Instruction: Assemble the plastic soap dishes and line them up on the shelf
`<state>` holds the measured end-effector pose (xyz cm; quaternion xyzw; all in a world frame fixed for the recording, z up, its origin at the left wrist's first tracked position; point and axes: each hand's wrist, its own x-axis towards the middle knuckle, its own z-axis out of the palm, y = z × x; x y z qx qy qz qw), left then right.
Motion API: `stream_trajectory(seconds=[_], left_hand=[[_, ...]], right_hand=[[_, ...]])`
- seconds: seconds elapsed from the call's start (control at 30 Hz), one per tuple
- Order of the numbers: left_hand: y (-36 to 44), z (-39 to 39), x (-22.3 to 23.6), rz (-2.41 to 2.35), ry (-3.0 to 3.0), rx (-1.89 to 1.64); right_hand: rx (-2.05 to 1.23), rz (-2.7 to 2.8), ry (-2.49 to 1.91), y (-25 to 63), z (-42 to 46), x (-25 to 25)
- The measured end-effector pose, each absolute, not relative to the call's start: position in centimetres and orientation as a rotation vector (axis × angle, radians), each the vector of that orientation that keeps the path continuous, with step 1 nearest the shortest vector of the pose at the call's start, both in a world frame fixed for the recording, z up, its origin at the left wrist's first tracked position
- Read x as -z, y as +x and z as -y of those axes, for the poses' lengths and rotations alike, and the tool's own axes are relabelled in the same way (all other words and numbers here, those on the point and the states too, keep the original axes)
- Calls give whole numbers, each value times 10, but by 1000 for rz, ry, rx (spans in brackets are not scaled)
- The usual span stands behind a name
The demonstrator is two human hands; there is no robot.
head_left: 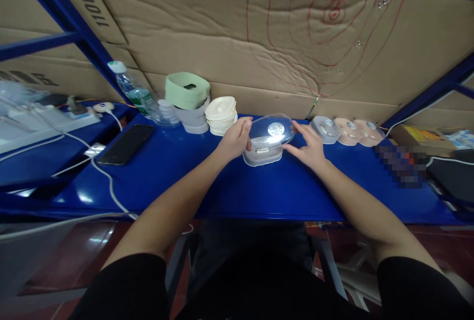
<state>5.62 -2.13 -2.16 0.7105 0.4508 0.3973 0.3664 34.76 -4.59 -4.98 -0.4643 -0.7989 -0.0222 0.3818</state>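
Note:
Between my hands is a clear plastic lid (pixel 264 125) with a round white sticker, tilted over a pale greyish box base (pixel 262 157) on the blue table. My left hand (pixel 235 140) grips the lid's left edge, fingers closed around it. At the opposite edge, my right hand (pixel 308 146) pinches the lid between thumb and fingers. A small white piece shows inside the base. Whether the lid touches the base all along its rim, I cannot tell. To the right stand a grey lidded box (pixel 326 131) and two pink lidded boxes (pixel 348 132), with similar round stickers.
Behind my left hand are a stack of cream parts (pixel 221 116) and a stack topped by green parts (pixel 187 92). A water bottle (pixel 138 95), a black phone (pixel 126 144) and white cables lie left. Cardboard (pixel 207 23) walls the back. A carton (pixel 422 140) stands right.

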Motion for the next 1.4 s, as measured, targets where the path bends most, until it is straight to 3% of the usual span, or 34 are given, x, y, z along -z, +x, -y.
stream_trajectory(seconds=[0.6,1.4], left_hand=[[46,10,26,-1473,2174,-475],[48,17,20,-1585,2307,-261]], right_hand=[[-67,2250,-1197,344,41,59],[62,2396,-1144,345,41,53]])
